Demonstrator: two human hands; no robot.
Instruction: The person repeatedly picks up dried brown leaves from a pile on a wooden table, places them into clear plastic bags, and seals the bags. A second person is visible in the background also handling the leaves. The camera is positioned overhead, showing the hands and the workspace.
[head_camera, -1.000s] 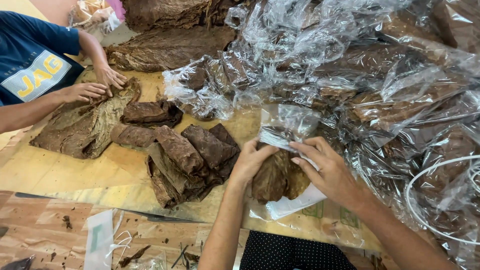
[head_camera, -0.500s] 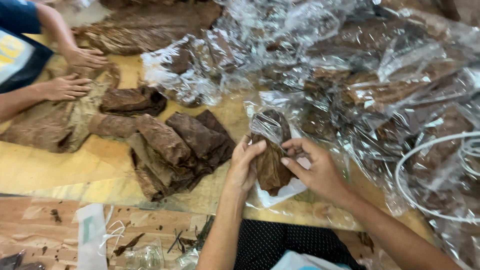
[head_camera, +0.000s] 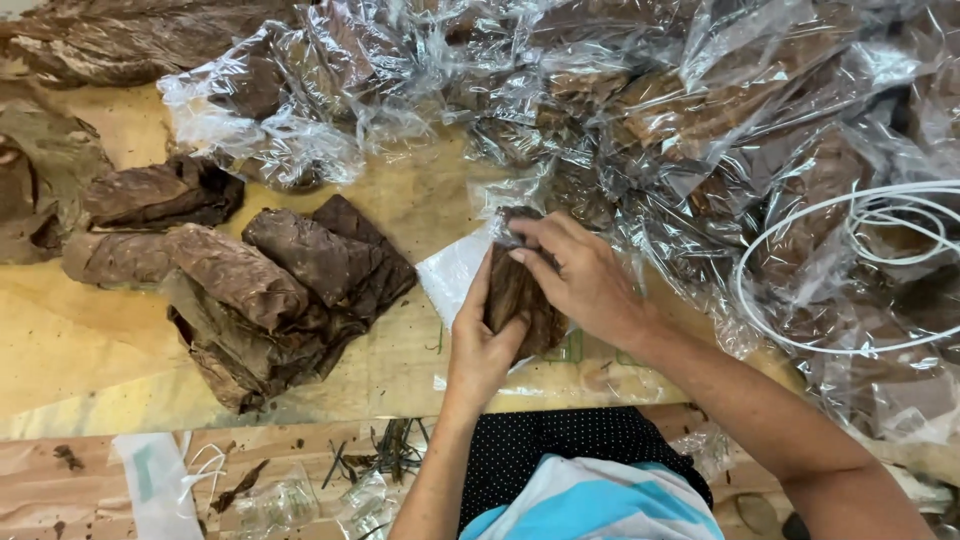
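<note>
**Both hands on a leaf bundle in its clear wrap**

Closest to me, at the near edge of the surface (head_camera: 120, 340), I see little stems and scraps (head_camera: 385, 455) lying about. Just past them my left hand (head_camera: 480, 345) is curled around the bottom of a brown leaf bundle (head_camera: 515, 295). My right hand (head_camera: 580, 275) lies over the top of it, fingers bent and pressing. So both hands are holding the bundle, and it sits near the middle of the surface, close to the near edge. A clear plastic wrap (head_camera: 450, 275) is partly around it.

To the left lies a pile of bare bundles (head_camera: 270, 290), with no wrap.

Farther off, along the far edge and the right side, is a big heap of wrapped bundles (head_camera: 640, 110). A white cord (head_camera: 860, 215) loops over it.

I think the dry leaf could crack if I squeeze too hard. The thin wrap could tear if I tug it. My right arm could also catch the cord.
</note>
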